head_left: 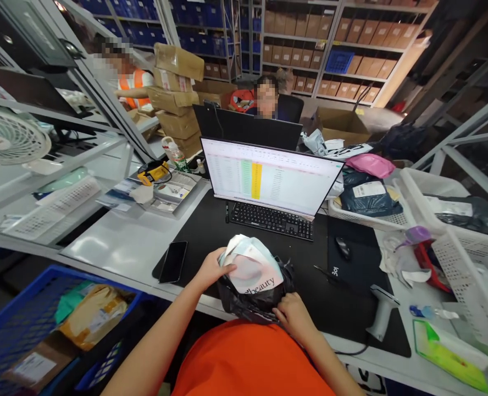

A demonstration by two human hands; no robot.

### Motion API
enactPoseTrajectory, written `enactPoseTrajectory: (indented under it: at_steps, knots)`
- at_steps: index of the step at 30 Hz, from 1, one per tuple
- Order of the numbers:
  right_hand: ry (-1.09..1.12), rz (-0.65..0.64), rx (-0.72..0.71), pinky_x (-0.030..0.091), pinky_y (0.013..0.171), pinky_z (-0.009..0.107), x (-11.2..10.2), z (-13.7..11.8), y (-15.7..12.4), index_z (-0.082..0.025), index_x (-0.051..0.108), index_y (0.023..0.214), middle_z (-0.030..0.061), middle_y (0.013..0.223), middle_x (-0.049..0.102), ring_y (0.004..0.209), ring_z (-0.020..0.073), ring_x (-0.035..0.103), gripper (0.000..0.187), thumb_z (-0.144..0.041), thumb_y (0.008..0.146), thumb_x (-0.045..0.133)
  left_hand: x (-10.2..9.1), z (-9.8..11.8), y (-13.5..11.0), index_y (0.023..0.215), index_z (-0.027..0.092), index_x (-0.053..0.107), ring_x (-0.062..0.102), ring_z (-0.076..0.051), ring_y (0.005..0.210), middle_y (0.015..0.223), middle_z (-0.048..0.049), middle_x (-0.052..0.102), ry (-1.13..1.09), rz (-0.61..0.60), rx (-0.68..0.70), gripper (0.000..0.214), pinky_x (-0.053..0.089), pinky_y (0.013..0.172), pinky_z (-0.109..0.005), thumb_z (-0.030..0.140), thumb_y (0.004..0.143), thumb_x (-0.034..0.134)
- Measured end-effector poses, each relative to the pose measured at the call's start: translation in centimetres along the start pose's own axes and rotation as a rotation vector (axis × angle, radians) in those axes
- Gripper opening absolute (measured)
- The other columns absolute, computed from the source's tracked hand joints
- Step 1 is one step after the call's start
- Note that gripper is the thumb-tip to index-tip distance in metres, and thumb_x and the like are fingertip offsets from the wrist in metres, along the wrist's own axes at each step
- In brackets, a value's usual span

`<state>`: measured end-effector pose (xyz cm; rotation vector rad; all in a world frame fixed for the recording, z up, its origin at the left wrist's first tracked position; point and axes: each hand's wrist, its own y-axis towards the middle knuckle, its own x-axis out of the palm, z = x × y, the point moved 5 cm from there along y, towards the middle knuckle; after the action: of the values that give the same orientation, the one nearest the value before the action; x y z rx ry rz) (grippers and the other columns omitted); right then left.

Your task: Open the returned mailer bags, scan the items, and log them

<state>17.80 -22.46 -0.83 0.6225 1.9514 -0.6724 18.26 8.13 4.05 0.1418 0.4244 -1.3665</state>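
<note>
In the head view, a white package printed with "beauty" sticks up out of a black plastic bag at the desk's front edge, close to my body. My left hand grips the package's left side, its thumb lying on the white face. The fingers of my right hand are closed on the bag's lower right edge. The lower part of the package is hidden inside the bag.
A phone lies left of the bag; a keyboard and monitor stand behind it. To the right are a mouse, a scanner and white baskets. A blue crate sits lower left. Two people are beyond.
</note>
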Motion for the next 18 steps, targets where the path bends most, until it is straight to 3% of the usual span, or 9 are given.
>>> enactPoseTrajectory:
  at_steps: [3, 5, 8, 10, 13, 16, 18]
  knots:
    - [-0.069, -0.041, 0.073, 0.041, 0.091, 0.039, 0.5, 0.5, 1.0, -0.019, 0.077, 0.086, 0.0112, 0.092, 0.074, 0.1, 0.0255, 0.064, 0.029, -0.029, 0.098, 0.052, -2.7, -1.4, -1.5, 0.098, 0.013, 0.071, 0.066, -0.02, 0.073, 0.081, -0.0024, 0.073, -0.262, 0.191, -0.107, 0.056, 0.056, 0.067, -0.029, 0.045, 0.056, 0.09]
    - [-0.076, -0.089, 0.124, 0.043, 0.091, 0.04, 1.0, 1.6, 1.0, -0.017, 0.077, 0.084, 0.0135, 0.091, 0.074, 0.099, 0.0275, 0.065, 0.025, -0.024, 0.094, 0.056, -5.5, -3.0, -2.8, 0.098, 0.013, 0.07, 0.063, -0.015, 0.062, 0.077, -0.0007, 0.071, -0.459, 0.43, -0.177, 0.056, 0.052, 0.055, -0.023, 0.039, 0.053, 0.092]
    - [-0.025, -0.111, 0.112, 0.046, 0.087, 0.037, 1.4, 3.1, 0.5, -0.018, 0.077, 0.081, 0.0111, 0.09, 0.074, 0.098, 0.026, 0.066, 0.02, -0.019, 0.089, 0.058, -10.0, -4.4, -5.3, 0.103, 0.016, 0.069, 0.067, -0.013, 0.068, 0.086, -0.0009, 0.074, -0.733, 0.784, -0.161, 0.049, 0.053, 0.055, -0.018, 0.026, 0.059, 0.089]
    - [0.123, -0.042, 0.088, 0.048, 0.087, 0.036, 0.9, 3.4, 0.6, -0.02, 0.076, 0.084, 0.0087, 0.088, 0.072, 0.097, 0.0244, 0.065, 0.023, -0.023, 0.091, 0.054, -11.5, -4.5, -6.7, 0.104, 0.019, 0.07, 0.07, -0.014, 0.077, 0.091, -0.001, 0.076, -0.823, 0.892, -0.134, 0.044, 0.055, 0.058, -0.016, 0.019, 0.062, 0.086]
    - [0.568, 0.126, 0.093, 0.051, 0.092, 0.04, -0.9, 2.2, 1.8, -0.021, 0.073, 0.104, 0.0098, 0.096, 0.071, 0.097, 0.0246, 0.065, 0.032, -0.046, 0.093, 0.056, -10.5, -3.7, -8.1, 0.105, 0.02, 0.072, 0.072, -0.016, 0.087, 0.096, -0.002, 0.078, -0.895, 0.872, -0.132, 0.046, 0.059, 0.065, -0.017, 0.017, 0.061, 0.088]
    - [1.064, 0.165, 0.005, 0.049, 0.103, 0.048, -2.6, -0.8, 3.9, -0.024, 0.048, 0.145, 0.0162, 0.135, 0.062, 0.119, 0.0292, 0.062, 0.09, -0.071, 0.072, 0.073, -6.3, -2.8, -8.0, 0.112, 0.022, 0.072, 0.072, -0.022, 0.104, 0.106, -0.0048, 0.078, -0.954, 0.659, -0.134, 0.056, 0.061, 0.084, -0.026, 0.026, 0.06, 0.092]
    - [1.258, 0.145, -0.069, 0.048, 0.105, 0.051, -3.4, -2.9, 5.0, -0.025, 0.033, 0.152, 0.019, 0.145, 0.054, 0.128, 0.0324, 0.058, 0.118, -0.074, 0.057, 0.082, -3.0, -2.5, -7.5, 0.118, 0.022, 0.07, 0.07, -0.027, 0.112, 0.112, -0.0075, 0.076, -0.94, 0.455, -0.142, 0.064, 0.059, 0.096, -0.035, 0.031, 0.06, 0.093]
